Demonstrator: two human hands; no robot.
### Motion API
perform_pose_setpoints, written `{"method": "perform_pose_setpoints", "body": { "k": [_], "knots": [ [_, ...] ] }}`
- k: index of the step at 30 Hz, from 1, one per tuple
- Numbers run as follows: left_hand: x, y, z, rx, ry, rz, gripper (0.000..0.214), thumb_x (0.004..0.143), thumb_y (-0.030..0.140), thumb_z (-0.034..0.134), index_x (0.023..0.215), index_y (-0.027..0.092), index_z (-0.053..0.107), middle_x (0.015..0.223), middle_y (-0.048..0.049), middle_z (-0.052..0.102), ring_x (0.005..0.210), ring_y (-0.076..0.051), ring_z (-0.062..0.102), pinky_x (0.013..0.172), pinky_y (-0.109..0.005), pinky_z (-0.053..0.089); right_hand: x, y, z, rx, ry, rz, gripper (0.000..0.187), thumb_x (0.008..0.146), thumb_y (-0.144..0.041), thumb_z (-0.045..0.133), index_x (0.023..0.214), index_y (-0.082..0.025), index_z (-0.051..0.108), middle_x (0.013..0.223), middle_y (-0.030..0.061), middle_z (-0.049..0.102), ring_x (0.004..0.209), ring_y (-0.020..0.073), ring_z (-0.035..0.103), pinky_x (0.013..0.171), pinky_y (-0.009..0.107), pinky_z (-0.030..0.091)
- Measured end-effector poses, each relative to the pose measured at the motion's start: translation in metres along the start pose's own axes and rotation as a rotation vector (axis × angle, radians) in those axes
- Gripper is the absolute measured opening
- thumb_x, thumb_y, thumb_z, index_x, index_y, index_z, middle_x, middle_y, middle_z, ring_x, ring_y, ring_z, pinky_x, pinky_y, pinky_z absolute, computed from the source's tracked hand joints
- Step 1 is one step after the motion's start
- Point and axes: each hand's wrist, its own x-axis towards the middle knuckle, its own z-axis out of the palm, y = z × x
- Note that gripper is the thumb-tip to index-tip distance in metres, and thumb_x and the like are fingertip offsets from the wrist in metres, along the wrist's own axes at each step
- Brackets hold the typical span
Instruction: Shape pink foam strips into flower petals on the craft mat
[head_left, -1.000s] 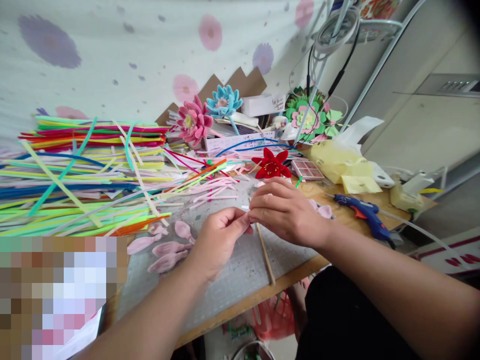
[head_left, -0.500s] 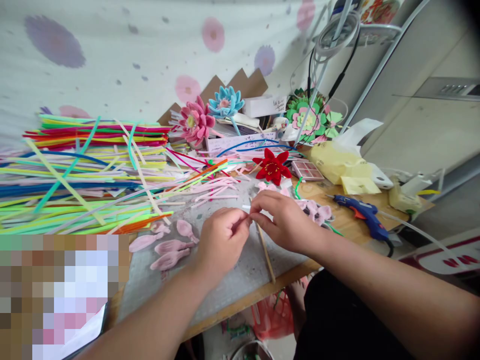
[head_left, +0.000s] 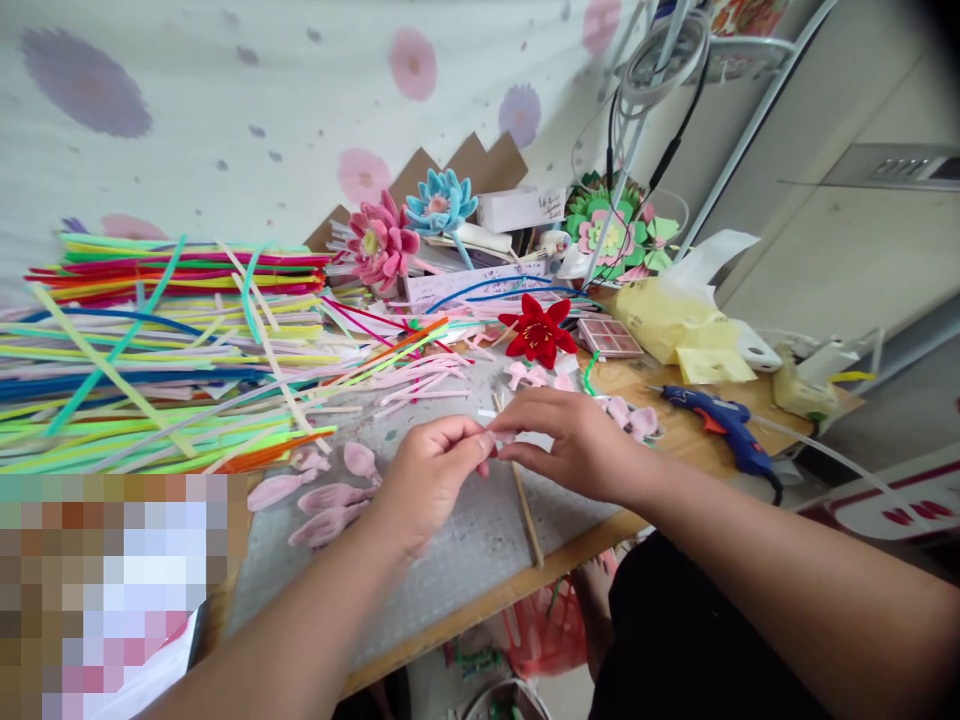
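Above the grey cutting mat (head_left: 442,570), my left hand (head_left: 431,470) and my right hand (head_left: 570,440) meet fingertip to fingertip. Both are closed in a pinch around something small and pale pink, mostly covered by the fingers, so its kind cannot be made out. Under my right hand a thin wooden stick (head_left: 529,515) lies on the mat, reaching its front edge. Left of my left hand rest several pink fuzzy petals (head_left: 330,497). More pink fuzzy pieces (head_left: 630,418) lie just beyond my right hand.
Piles of coloured pipe cleaners (head_left: 150,350) cover the left side. A red fuzzy flower (head_left: 538,330) stands behind my hands, with pink (head_left: 382,240) and blue (head_left: 441,202) flowers farther back. On the right are a blue glue gun (head_left: 712,425) and a yellow bag (head_left: 660,320).
My left fingers have shifted from a tight curl to a flatter pinch, and my right fingers have straightened slightly. The whole view has moved a little, so things appear farther left.
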Motion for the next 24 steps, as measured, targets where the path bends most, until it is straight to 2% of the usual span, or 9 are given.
{"method": "perform_pose_setpoints", "body": {
  "k": [2, 5, 7, 9, 12, 15, 20, 24],
  "knots": [
    [-0.001, 0.001, 0.000, -0.011, -0.024, 0.007, 0.025, 0.080, 0.029, 0.053, 0.058, 0.017, 0.056, 0.058, 0.0028, 0.054, 0.062, -0.012, 0.046, 0.062, -0.025, 0.033, 0.002, -0.001, 0.004, 0.089, -0.006, 0.112, 0.008, 0.082, -0.018, 0.058, 0.082, -0.016, 0.066, 0.073, 0.0042, 0.066, 0.068, 0.0137, 0.059, 0.064, 0.026, 0.047],
    [-0.002, 0.002, 0.000, -0.018, -0.038, 0.016, 0.024, 0.080, 0.030, 0.054, 0.060, 0.017, 0.057, 0.058, 0.0031, 0.053, 0.062, -0.012, 0.046, 0.062, -0.025, 0.032, 0.003, 0.001, 0.006, 0.441, -0.059, 0.334, 0.016, 0.084, -0.023, 0.055, 0.078, -0.013, 0.066, 0.066, 0.0034, 0.065, 0.060, 0.0119, 0.059, 0.057, 0.023, 0.048],
    [-0.002, 0.001, -0.001, -0.018, -0.035, 0.012, 0.025, 0.080, 0.030, 0.055, 0.059, 0.018, 0.057, 0.057, 0.0032, 0.053, 0.061, -0.012, 0.045, 0.062, -0.026, 0.032, 0.002, 0.002, 0.005, 0.576, -0.101, 0.366, 0.019, 0.086, -0.024, 0.052, 0.081, -0.011, 0.066, 0.069, 0.0047, 0.065, 0.063, 0.0126, 0.061, 0.059, 0.025, 0.050],
    [-0.001, 0.001, -0.001, -0.023, -0.014, -0.005, 0.024, 0.079, 0.029, 0.055, 0.058, 0.017, 0.057, 0.056, 0.0031, 0.053, 0.060, -0.011, 0.045, 0.061, -0.026, 0.032, 0.001, 0.002, 0.004, 0.480, -0.081, 0.275, 0.016, 0.085, -0.022, 0.054, 0.088, -0.011, 0.066, 0.077, 0.0068, 0.066, 0.070, 0.0138, 0.061, 0.064, 0.027, 0.051],
    [0.000, 0.002, 0.001, -0.083, 0.016, -0.050, 0.021, 0.077, 0.027, 0.057, 0.059, 0.017, 0.058, 0.055, 0.0033, 0.053, 0.059, -0.011, 0.045, 0.060, -0.026, 0.031, 0.001, -0.001, 0.003, 0.196, 0.034, 0.011, 0.017, 0.082, -0.015, 0.058, 0.098, -0.015, 0.064, 0.089, 0.0081, 0.064, 0.081, 0.0149, 0.059, 0.072, 0.029, 0.050],
    [0.000, 0.005, 0.003, -0.218, 0.012, -0.103, 0.016, 0.072, 0.023, 0.059, 0.059, 0.016, 0.059, 0.053, 0.0032, 0.052, 0.057, -0.010, 0.045, 0.059, -0.025, 0.032, 0.002, -0.002, 0.001, 0.013, 0.091, -0.187, 0.018, 0.083, -0.009, 0.053, 0.094, -0.017, 0.064, 0.088, 0.0070, 0.062, 0.082, 0.0142, 0.058, 0.070, 0.028, 0.049],
    [-0.003, 0.010, 0.004, -0.461, -0.068, -0.167, 0.012, 0.070, 0.021, 0.060, 0.060, 0.015, 0.061, 0.055, 0.0024, 0.053, 0.055, -0.009, 0.045, 0.057, -0.024, 0.032, 0.002, 0.001, -0.001, -0.159, 0.091, -0.316, 0.014, 0.084, -0.013, 0.055, 0.092, -0.018, 0.065, 0.088, 0.0076, 0.064, 0.078, 0.0151, 0.059, 0.066, 0.029, 0.048],
    [-0.004, 0.011, 0.002, -0.511, -0.130, -0.175, 0.013, 0.070, 0.022, 0.059, 0.059, 0.014, 0.061, 0.059, 0.0014, 0.055, 0.054, -0.008, 0.044, 0.056, -0.025, 0.032, 0.003, 0.001, -0.002, -0.185, 0.100, -0.388, 0.022, 0.084, -0.009, 0.052, 0.101, -0.018, 0.062, 0.090, 0.0083, 0.064, 0.080, 0.0161, 0.060, 0.069, 0.031, 0.049]
  ]
}}
